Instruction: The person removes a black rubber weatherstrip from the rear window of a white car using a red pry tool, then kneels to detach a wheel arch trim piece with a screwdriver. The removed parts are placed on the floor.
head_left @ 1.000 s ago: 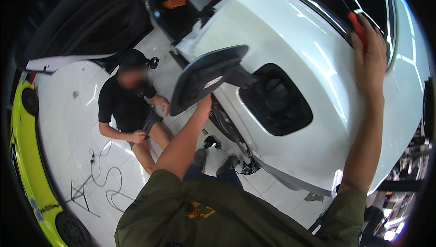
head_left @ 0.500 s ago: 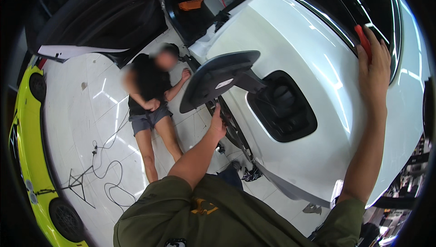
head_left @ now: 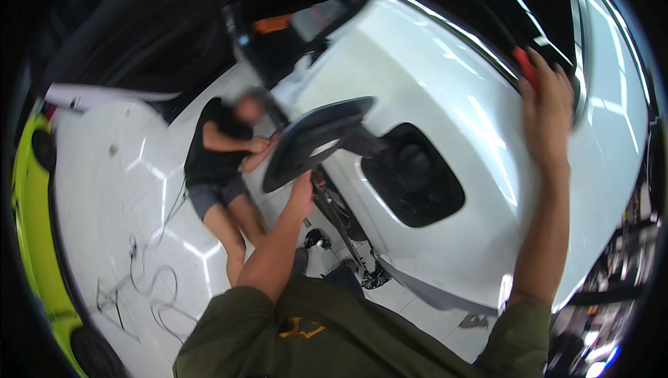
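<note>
The fingertips of the left hand [head_left: 303, 190] pass out of sight behind the dark grey, rounded plastic flap [head_left: 316, 134] just above it. Up and left of the right hand [head_left: 548, 100], the thin dark shaft of a red-handled tool [head_left: 527, 70] fades into the glossy black window glass [head_left: 480, 2], so its tip is hard to make out. To the right of the left hand, the fittings inside a black, rounded-square recess [head_left: 417, 176] are too dark to tell apart. Far left of the left hand, the bright yellow-green car [head_left: 38, 218] is cut off by the lens rim, and the black cables [head_left: 156, 294] on the floor are blurred.

There are two cars, one flap, one recess, one tool, and one co-worker in a black shirt and grey shorts [head_left: 219, 148], left of the left hand.

The left hand is raised against the flap's lower edge; how far its fingers are open cannot be told. The flap stands swung out over this hand, joined by a dark arm [head_left: 365, 143] to the recess in the glossy white car body [head_left: 459, 107]. The right hand is closed around the red handle, beside the window's edge, well apart from the flap.
</note>
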Available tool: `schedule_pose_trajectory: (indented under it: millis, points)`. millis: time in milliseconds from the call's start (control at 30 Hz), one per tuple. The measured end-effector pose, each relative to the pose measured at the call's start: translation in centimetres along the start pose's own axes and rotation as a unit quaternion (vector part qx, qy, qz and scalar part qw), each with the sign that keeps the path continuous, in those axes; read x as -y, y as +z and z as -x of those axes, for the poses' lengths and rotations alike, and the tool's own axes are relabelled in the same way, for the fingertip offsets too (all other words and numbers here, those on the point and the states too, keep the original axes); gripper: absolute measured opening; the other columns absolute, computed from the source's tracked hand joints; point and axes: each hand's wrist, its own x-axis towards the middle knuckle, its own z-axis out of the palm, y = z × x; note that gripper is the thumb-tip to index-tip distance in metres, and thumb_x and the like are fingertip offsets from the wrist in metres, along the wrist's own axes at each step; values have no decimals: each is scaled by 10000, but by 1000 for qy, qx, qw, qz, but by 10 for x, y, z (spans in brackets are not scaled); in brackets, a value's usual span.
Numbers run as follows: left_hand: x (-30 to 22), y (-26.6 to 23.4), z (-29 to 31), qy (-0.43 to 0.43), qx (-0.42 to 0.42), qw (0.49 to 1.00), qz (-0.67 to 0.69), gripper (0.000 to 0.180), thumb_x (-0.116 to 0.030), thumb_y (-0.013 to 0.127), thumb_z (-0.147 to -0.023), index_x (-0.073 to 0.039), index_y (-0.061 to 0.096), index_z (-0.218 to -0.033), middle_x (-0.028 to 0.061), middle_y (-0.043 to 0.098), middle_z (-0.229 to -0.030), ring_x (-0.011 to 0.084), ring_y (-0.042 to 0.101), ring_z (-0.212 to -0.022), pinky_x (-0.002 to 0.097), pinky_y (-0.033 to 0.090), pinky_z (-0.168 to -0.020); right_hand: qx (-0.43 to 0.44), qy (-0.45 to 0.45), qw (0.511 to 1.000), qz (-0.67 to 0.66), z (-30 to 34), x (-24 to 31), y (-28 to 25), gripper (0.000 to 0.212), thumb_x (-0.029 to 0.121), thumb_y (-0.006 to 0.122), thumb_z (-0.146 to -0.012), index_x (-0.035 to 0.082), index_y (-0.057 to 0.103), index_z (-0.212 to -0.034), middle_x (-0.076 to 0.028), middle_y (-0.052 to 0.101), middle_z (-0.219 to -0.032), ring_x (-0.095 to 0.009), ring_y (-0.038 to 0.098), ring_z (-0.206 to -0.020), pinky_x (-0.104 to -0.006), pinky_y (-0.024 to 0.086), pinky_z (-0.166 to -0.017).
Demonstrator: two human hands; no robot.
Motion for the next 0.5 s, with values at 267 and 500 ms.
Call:
schedule_pose_trajectory:
  millis: [267, 500]
  points:
    - [-17, 24, -22, 11, 49, 999, -9, 436, -426, 607, -884, -167, 476, -1209, -10, 567, -1060, 106, 555, -872, 293, 459, -713, -52, -66, 995, -44, -7, -8, 12, 405, 131, 606, -853, 124, 514, -1246, -120, 607, -928, -292, 558, -952, -411, 343, -1038]
    - [-7, 20, -28, -23, 27, 999, -14, 613, -456, 583, -880, -173, 326, -1359, 47, 465, -1294, 191, 487, -1146, 356, 412, -911, 1, -39, 996, -78, -10, 4, -10, 363, 100, 570, -844, 16, 523, -1193, -154, 598, -972, -313, 556, -959, -449, 336, -1006]
